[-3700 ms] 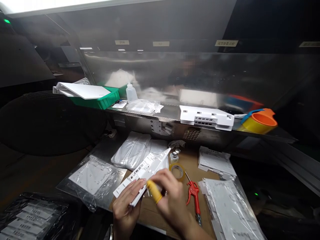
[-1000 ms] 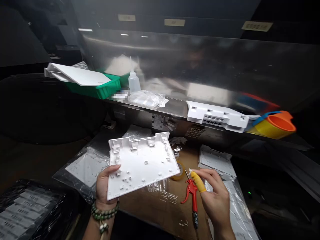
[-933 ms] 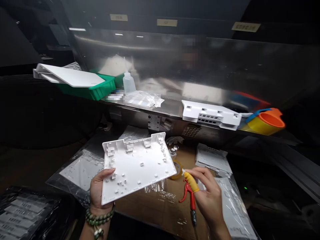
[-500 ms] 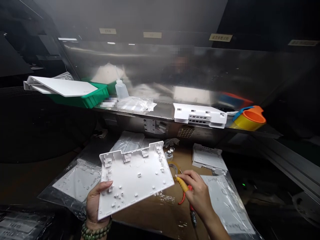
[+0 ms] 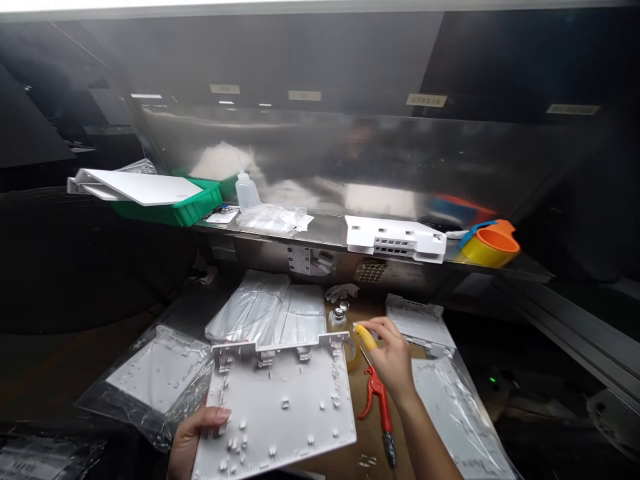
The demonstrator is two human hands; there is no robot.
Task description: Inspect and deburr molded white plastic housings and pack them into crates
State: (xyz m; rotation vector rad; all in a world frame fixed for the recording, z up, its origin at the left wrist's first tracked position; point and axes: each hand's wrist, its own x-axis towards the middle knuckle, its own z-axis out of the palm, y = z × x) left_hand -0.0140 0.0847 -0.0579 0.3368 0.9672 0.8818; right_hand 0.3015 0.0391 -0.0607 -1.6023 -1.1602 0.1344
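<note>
My left hand (image 5: pixel 197 440) grips the lower left edge of a white plastic housing panel (image 5: pixel 260 413), thumb on top. The panel's inner side, with small posts and clips, faces up; its raised slotted edge is at the far side. Right of the panel, my right hand (image 5: pixel 390 353) is raised with thumb and fingers pinched together. A yellow finger cot (image 5: pixel 367 337) covers its thumb. A tiny whitish bit shows at the fingertips, too small to name. Below this hand lies a red air blow gun (image 5: pixel 377 400). A pump bottle (image 5: pixel 338 319) and a tape roll (image 5: pixel 353 350) are just beyond.
Bagged white panels lie left (image 5: pixel 155 373) and right (image 5: pixel 450 413); another panel (image 5: pixel 420 320) sits behind. Plastic bags (image 5: pixel 270 307) are stacked at the back. Across the metal shelf (image 5: pixel 320 241) stand a green bin (image 5: pixel 190 210), a squeeze bottle (image 5: pixel 247 193), a white housing (image 5: pixel 395 239) and yellow-orange cups (image 5: pixel 487 250).
The panel has come down and closer, its far edge now nearly level. My right hand has risen slightly away from it, uncovering more of the air blow gun. The view has tilted up slightly.
</note>
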